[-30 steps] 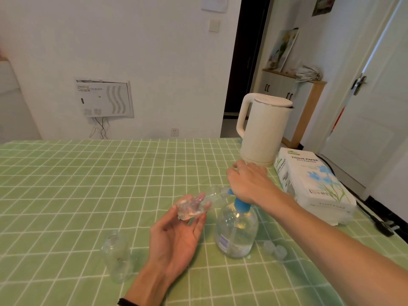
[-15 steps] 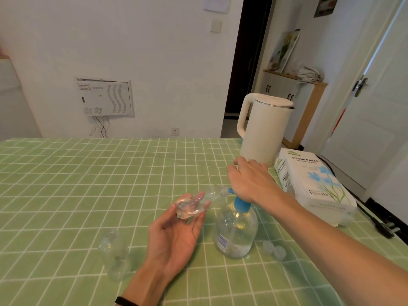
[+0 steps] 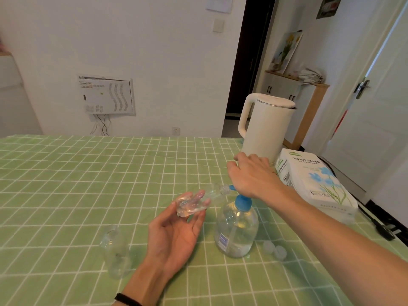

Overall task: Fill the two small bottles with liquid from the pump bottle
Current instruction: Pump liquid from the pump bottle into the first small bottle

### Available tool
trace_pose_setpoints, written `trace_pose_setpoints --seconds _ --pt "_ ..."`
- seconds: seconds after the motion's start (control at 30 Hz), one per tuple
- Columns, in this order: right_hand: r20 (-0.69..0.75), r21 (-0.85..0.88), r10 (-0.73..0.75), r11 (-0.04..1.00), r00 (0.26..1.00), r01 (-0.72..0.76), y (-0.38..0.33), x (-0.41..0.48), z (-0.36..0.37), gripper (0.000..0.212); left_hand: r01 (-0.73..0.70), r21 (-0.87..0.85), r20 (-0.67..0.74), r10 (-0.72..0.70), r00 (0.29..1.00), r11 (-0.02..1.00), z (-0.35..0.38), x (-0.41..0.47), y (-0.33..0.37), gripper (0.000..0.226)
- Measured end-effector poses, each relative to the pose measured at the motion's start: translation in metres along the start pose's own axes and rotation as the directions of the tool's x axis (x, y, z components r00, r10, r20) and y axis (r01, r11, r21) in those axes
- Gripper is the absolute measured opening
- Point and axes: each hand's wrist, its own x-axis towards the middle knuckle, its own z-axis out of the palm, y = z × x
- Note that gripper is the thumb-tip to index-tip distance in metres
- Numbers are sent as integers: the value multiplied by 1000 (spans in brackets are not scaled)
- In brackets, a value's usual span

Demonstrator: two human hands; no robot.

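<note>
On the green checked tablecloth (image 3: pixel 88 184), my left hand (image 3: pixel 174 235) pinches a small bottle (image 3: pixel 198 200) by its base. It is tilted so its mouth meets the spout of the pump bottle (image 3: pixel 237 228). My right hand (image 3: pixel 251 175) lies on the pump head, fingers loosely straight, to press. The other small bottle (image 3: pixel 116 252) stands near-left.

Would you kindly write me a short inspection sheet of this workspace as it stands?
Surface: table under a green checked cloth.
Job's things: pump bottle upright; held small bottle tilted, mouth at the nozzle; standing small bottle upright beside the left wrist.
Clutter: two caps, kettle, tissue pack.
Hands: left hand pinches the held small bottle; right hand lies on the pump top.
Cables: black cable at the table's right edge; wires under the wall box.
Surroundings: white door, cabinet.
</note>
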Motion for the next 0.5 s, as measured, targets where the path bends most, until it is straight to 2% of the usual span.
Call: trace_pose_setpoints --seconds 0.17,0.5 --pt "34 -6 -8 1000 999 8 4 3 11 41 7 -3 22 -7 1000 1000 1 -2 -1 34" --pt "-29 -3 -14 1000 999 14 3 2 1 39 3 -7 19 -3 1000 1000 -1 -2 0 37"
